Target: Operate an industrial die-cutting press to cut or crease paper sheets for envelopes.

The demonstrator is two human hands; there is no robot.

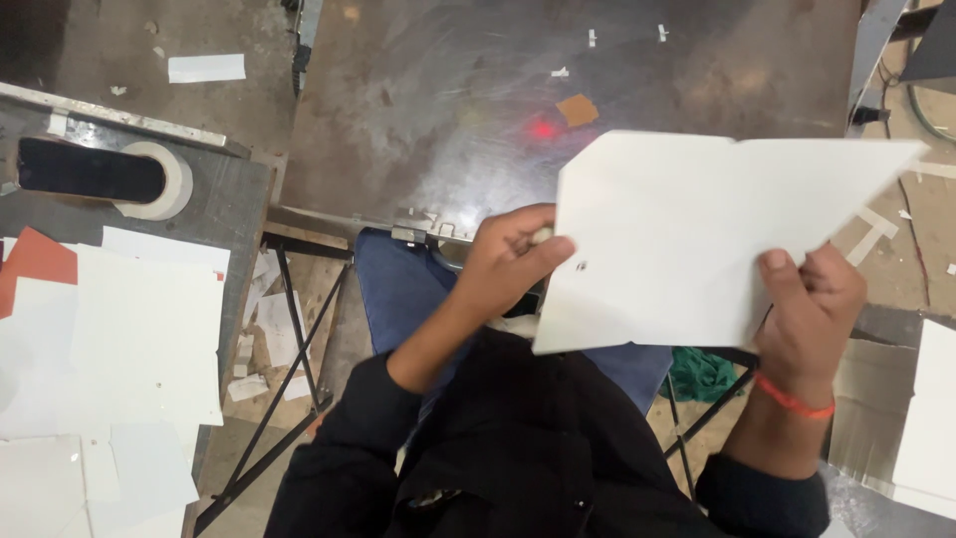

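- Two hands hold one white sheet (pixel 687 234) of stiff board above the person's lap, in front of the near edge of the metal desk (pixel 448 110).
- The left hand (pixel 513 261) is closed on the sheet's left edge, thumb on the upper face, and something small and pale shows between its fingers; what it is cannot be told.
- The right hand (pixel 809 309) grips the sheet's lower right corner, thumb on top and fingers curled beneath; an orange band (pixel 794 399) circles its wrist.
- The sheet is tilted, its far right corner reaching out past the desk's right side.
- A red light spot (pixel 543 129) and a small brown scrap (pixel 578 109) lie on the desk just beyond the sheet's upper left corner.
- To the left, well apart, a tape roll (pixel 159 179) rests on a side desk, with a stack of white sheets (pixel 139 339) nearer the person and an orange-red piece (pixel 38 256) at its edge.
- A green cloth (pixel 702 374) lies on the floor under the sheet.
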